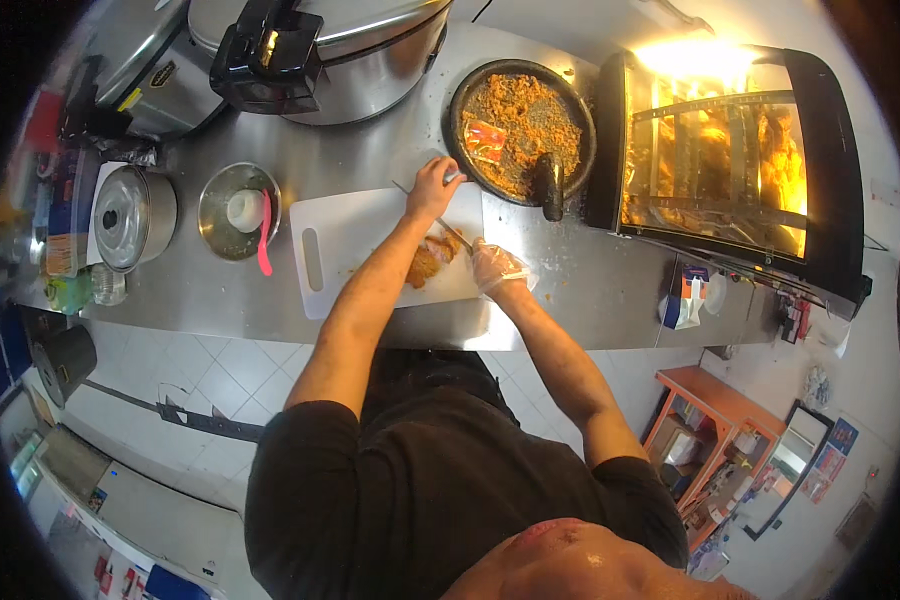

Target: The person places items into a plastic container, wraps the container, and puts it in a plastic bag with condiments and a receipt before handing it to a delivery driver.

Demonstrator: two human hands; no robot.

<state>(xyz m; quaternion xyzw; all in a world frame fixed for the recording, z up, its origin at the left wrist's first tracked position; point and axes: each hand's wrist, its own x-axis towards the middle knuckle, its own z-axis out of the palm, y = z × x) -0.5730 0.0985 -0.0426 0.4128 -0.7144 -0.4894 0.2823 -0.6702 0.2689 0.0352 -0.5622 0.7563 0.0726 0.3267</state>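
Observation:
My left hand [433, 187] is bare and hovers over the top right of the white cutting board [345, 217], beside the rim of a dark stone mortar [457, 161]. Its fingers are curled, with something small and pale at their tips that is too small to name. A clear plastic glove covers my right hand [499, 268], which grips a knife [454, 231] at the board's right edge. The thin blade slants up and left, passing beneath my left wrist. Under it lie pieces of orange-brown seasoned meat [426, 264], partly hidden by my left forearm.
Orange-brown ground paste, a red packet [484, 141] and a dark pestle [548, 187] are in the mortar. Right of it stands a lit glass food warmer [716, 157]. A large steel cooker [360, 75], a metal bowl [214, 232] with a pink spoon [265, 232], and a lidded pot [157, 217] stand leftward.

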